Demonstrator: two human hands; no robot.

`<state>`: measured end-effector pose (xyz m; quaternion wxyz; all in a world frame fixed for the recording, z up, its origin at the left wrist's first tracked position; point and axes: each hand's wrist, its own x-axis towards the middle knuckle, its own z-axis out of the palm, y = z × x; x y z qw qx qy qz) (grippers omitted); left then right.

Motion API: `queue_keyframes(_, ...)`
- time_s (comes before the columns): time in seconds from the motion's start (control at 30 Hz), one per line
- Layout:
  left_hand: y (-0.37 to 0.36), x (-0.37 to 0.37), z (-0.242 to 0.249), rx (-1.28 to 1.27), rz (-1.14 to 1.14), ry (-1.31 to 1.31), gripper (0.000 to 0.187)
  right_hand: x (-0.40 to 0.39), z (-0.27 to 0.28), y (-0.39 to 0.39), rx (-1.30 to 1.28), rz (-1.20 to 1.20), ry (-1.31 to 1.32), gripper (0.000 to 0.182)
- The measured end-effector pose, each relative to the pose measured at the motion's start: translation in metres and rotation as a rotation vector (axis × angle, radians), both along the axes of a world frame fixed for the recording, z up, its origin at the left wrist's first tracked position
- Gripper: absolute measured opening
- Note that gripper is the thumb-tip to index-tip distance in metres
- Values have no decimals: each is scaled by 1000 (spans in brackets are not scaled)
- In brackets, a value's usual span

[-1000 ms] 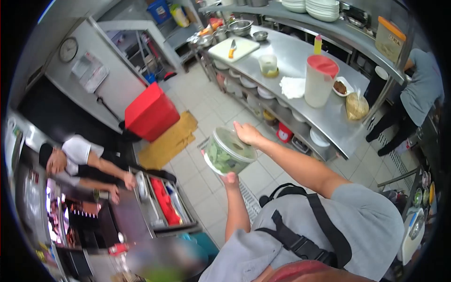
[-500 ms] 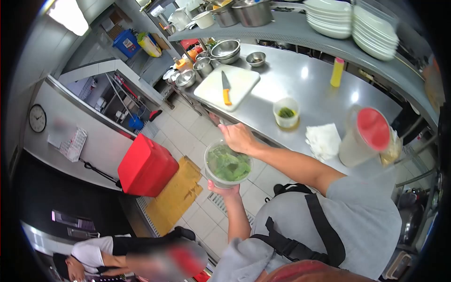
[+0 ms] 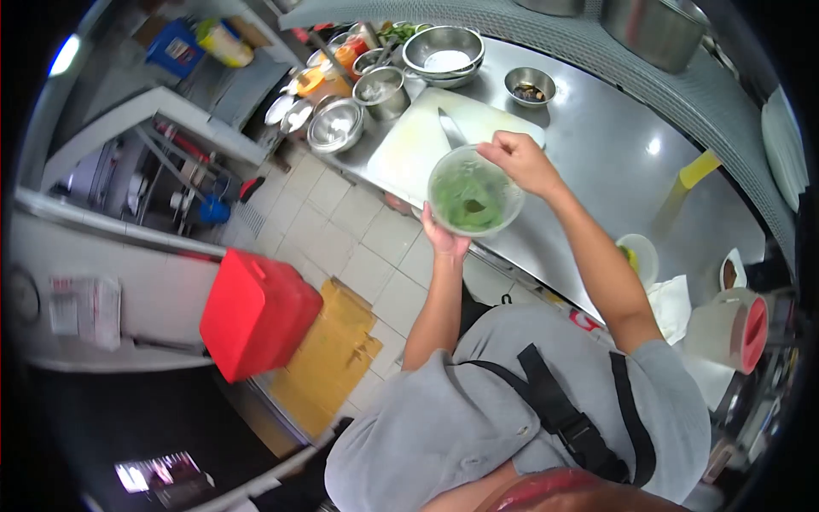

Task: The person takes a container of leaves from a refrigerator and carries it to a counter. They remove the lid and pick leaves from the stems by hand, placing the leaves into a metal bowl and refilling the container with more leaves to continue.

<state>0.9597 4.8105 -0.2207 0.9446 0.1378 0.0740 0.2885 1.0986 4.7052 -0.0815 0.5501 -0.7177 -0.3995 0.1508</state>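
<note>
A clear round plastic tub with wet green leaves in it is held up at the counter's front edge. My left hand grips it from below and on its near left side. At the tub's upper right rim, my right hand is closed in a fist. Whatever those fingers hold is hidden. Behind the tub lies a white cutting board with a knife on it, the knife's handle covered from view by the tub.
Metal bowls and pots crowd the counter's left end; a small bowl sits behind the board. To the right are a yellow bottle, a second tub, a white cloth and a red-lidded pitcher. A red bin stands on the floor.
Both hands and the tub have moved toward the counter and cutting board. My right hand has gone from the tub's top to its right rim. The view has turned, and the other person is out of sight.
</note>
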Motion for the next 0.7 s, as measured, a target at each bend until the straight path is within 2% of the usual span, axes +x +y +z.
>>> queue_keyframes(0.13, 65, 65, 15, 3, -300, 105, 59, 53, -1, 25, -185, -143, 40, 47)
queue_keyframes(0.2, 85, 100, 7, -14, -457, 130, 60, 64, -4, 30, -171, -222, 80, 47)
queue_keyframes(0.27, 95, 139, -5, 144, -594, 280, 63, 71, -5, 31, -156, -353, 136, 45)
queue_keyframes(0.33, 101, 171, -12, 148, -664, 270, 58, 90, -25, 26, -148, -400, 111, 44)
queue_keyframes(0.4, 106, 200, -21, 179, -764, 348, 59, 106, -40, 20, -197, -590, 141, 49)
queue_keyframes(0.47, 107, 227, -38, 227, -765, 371, 53, 119, -51, 10, -191, -650, 112, 49)
queue_keyframes(0.53, 112, 246, -54, 512, -704, 438, 45, 123, -55, 4, -189, -695, 97, 48)
queue_keyframes(0.57, 116, 252, -56, 520, -716, 438, 45, 121, -54, 3, -171, -696, 123, 48)
queue_keyframes(0.63, 130, 262, -55, 1041, -527, 513, 37, 117, -49, 3, -145, -705, 154, 47)
queue_keyframes(0.67, 133, 261, -35, 1049, -532, 511, 37, 115, -43, 6, -123, -669, 165, 46)
queue_keyframes(0.7, 138, 255, -19, 906, -508, 496, 37, 112, -39, 9, -104, -629, 180, 44)
